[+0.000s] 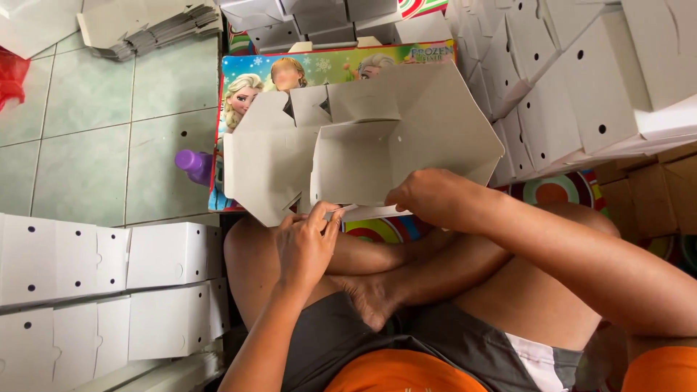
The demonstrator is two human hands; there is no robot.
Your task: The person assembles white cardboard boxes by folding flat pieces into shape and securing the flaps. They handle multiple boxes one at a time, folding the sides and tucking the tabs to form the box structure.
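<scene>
**Folding a flat white carton over crossed legs**

Head view: the left hand (pixel 308 243) is pinching the lower edge of the half-folded cardboard box (pixel 363 149), and the right hand (pixel 428 196) is closing over its bottom flap. The box is likely light, bendable and easily creased; edges and flaps look like the best holds. Folded boxes (pixel 109 290) and a purple bottle (pixel 193 164) are crowding close.

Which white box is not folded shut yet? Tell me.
The box held by the left hand and right hand: its flaps spread open, while the stacked boxes around are closed.
</scene>
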